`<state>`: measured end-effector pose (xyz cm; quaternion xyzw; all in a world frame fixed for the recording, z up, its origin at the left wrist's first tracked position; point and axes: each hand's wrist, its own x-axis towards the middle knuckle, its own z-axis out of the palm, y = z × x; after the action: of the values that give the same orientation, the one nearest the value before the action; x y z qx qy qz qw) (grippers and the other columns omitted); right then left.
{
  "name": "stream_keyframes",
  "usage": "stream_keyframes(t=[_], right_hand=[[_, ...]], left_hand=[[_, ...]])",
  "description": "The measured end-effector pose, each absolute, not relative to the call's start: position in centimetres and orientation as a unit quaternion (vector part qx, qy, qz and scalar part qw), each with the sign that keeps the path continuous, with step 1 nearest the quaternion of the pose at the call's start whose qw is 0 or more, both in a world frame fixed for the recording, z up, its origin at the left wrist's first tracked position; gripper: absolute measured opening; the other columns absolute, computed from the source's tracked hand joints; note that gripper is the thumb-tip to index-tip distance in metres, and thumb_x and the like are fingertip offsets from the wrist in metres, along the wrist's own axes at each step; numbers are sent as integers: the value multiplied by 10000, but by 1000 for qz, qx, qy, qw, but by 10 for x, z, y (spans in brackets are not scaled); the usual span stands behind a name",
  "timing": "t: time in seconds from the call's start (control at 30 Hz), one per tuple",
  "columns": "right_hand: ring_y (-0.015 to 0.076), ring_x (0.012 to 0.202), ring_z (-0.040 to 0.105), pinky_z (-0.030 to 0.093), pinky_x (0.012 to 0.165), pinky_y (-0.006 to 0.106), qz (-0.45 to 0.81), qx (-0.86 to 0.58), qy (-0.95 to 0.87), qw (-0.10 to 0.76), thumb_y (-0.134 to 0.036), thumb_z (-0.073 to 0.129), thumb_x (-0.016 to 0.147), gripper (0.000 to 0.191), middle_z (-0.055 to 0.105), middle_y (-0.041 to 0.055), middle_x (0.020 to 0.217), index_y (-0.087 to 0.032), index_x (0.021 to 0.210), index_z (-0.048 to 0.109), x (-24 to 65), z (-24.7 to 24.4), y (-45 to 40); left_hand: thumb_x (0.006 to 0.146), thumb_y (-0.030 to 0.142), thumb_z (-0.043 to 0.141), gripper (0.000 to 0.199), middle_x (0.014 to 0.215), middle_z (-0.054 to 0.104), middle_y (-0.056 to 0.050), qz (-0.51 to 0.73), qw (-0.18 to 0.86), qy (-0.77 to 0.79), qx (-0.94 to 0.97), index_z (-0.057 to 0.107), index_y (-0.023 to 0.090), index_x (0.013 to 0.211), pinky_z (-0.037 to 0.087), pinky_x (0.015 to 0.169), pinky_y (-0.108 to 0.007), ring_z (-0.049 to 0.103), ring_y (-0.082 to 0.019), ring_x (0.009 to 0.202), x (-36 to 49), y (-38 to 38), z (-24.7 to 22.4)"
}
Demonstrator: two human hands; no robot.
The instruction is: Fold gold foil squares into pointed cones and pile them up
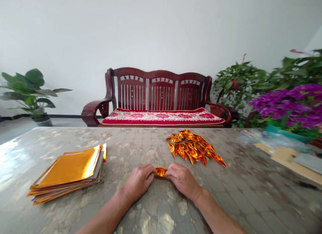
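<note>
Between my two hands is a small folded piece of shiny orange-gold foil paper [161,172], just above the patterned table [156,207]. My left hand [140,181] pinches its left end and my right hand [183,179] pinches its right end; the fingertips hide both ends. Beyond my right hand lies a pile of pointed, folded gold foil pieces [195,148]. Off to the left sits an uneven stack of square gold foil sheets [67,170].
At the table's right are a clear plastic bag [271,140], cardboard pieces [289,158] and purple flowers [291,103]. Behind the table stands a dark red wooden bench [161,93] with a red patterned cushion [163,117]. A potted plant [30,93] is on the left.
</note>
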<state>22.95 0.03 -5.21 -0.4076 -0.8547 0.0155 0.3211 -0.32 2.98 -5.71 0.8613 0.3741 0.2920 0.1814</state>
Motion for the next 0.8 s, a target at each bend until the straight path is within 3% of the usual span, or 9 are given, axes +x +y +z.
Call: stream_keyframes(t=[0.3,0.8], right_hand=[[162,780,605,451,702,258,6,-401,-857,323,-210,585,957,141,650,27,824,-216,935,724,231,-51,-4],[163,776,609,462,709,262,-8,-399,-856,329,-180,499,984,235,652,37,805,-209,883,710,230,-50,-2]], left_hand=[[870,115,521,239,899,744,9,279,141,394,864,711,251,916,489,776,-227,695,-157,841,-6,28,-54],[841,95,538,248,866,752,9,272,109,388,874,725,245,903,489,784,-238,696,-168,826,-3,25,-50]])
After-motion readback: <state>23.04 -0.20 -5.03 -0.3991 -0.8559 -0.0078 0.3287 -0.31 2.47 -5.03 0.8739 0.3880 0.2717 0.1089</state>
